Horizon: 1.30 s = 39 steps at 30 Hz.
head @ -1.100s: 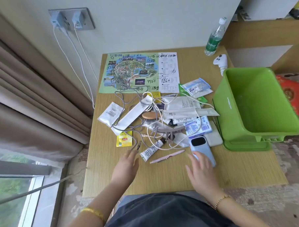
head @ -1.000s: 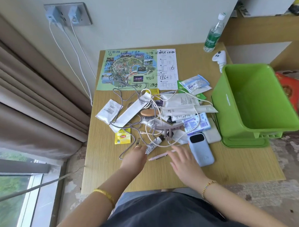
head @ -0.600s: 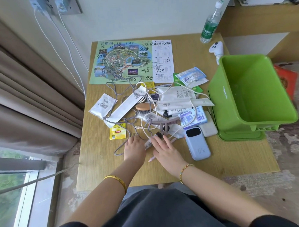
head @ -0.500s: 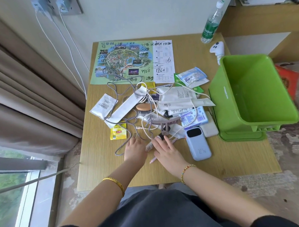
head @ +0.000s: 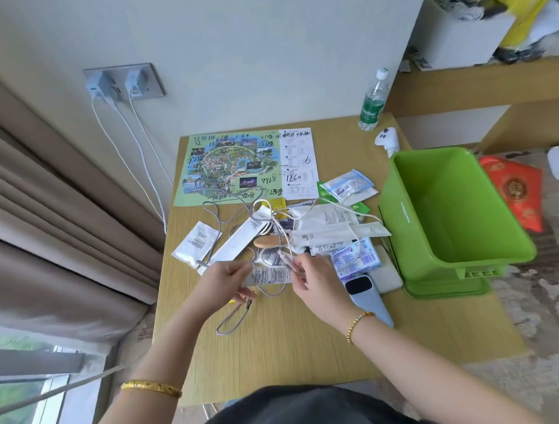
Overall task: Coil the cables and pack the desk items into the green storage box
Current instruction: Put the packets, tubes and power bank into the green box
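Fingers of my left hand point(head: 225, 283) pinch the grey braided cable point(head: 233, 319); my right hand point(head: 310, 279) grips a pink pen-like tool. Cable runs toward eleven o'clock; green storage box point(head: 403, 219) sits at two o'clock.

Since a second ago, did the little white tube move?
Yes. The white tube lay on the table beside the blue power bank; now both hands hold it up, further left of it.
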Each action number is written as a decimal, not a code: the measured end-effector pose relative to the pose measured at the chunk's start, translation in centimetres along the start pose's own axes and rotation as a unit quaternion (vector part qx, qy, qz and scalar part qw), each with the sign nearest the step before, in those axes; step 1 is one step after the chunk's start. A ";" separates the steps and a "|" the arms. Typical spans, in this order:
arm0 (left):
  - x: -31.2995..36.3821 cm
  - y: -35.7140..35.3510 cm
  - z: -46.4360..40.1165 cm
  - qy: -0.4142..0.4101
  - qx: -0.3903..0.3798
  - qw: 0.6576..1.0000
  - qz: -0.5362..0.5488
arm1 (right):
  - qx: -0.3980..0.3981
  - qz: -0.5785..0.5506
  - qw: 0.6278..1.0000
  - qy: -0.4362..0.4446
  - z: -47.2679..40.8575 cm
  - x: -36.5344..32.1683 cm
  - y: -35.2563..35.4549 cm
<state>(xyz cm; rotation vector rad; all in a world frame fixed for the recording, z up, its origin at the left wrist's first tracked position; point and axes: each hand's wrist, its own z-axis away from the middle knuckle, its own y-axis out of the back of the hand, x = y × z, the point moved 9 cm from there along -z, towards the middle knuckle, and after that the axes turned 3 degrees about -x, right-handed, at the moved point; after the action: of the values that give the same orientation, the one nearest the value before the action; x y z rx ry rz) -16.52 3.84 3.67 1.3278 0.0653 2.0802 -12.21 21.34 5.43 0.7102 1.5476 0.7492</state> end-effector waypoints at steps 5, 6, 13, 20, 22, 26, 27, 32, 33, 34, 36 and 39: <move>6.7 3.7 -1.5 -0.068 0.080 0.992 0.065 | 0.055 -0.181 0.976 -0.111 -3.2 1.2 4.7; 8.0 3.9 -2.0 -0.083 0.096 0.987 0.102 | 0.076 -0.199 0.969 -0.123 -3.7 1.5 5.9; 15.1 -0.8 -6.4 -0.071 0.076 0.946 0.307 | 0.207 -0.334 0.906 -0.156 -5.4 5.4 14.8; 23.4 -13.2 -10.4 -0.013 -0.032 0.961 0.275 | 0.297 -0.186 0.896 -0.272 -2.5 15.8 25.1; 24.6 -16.4 -11.4 -0.014 -0.032 0.984 0.177 | 0.232 -0.117 0.912 -0.318 -2.2 19.2 25.9; 24.9 -22.4 -12.4 -0.001 -0.051 0.997 0.063 | 0.001 -0.016 0.909 -0.416 -2.0 24.8 22.8; 25.0 -23.6 -12.4 -0.011 -0.052 0.998 0.014 | -0.042 -0.012 0.900 -0.433 -1.6 25.8 21.9; 25.9 -28.8 -12.1 -0.093 -0.071 0.956 -0.270 | -0.128 -0.077 0.894 -0.422 -1.5 28.8 19.0; 25.9 -29.4 -12.2 -0.092 -0.080 0.949 -0.292 | -0.125 -0.098 0.894 -0.419 -1.7 29.2 18.7; 25.8 -29.9 -12.4 -0.089 -0.090 0.942 -0.310 | -0.127 -0.119 0.891 -0.420 -1.7 29.4 18.4; 25.6 -30.6 -12.7 -0.087 -0.114 0.932 -0.334 | -0.138 -0.164 0.877 -0.429 -1.6 29.7 17.5; 26.3 -29.8 -12.7 -0.116 -0.114 0.936 -0.313 | -0.161 -0.196 0.863 -0.437 -1.4 29.7 16.4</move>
<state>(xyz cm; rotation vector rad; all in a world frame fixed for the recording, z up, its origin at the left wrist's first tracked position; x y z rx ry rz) -19.12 45.32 7.22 1.2009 0.1213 1.3454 -16.11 54.70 0.77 0.3672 0.6627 0.2780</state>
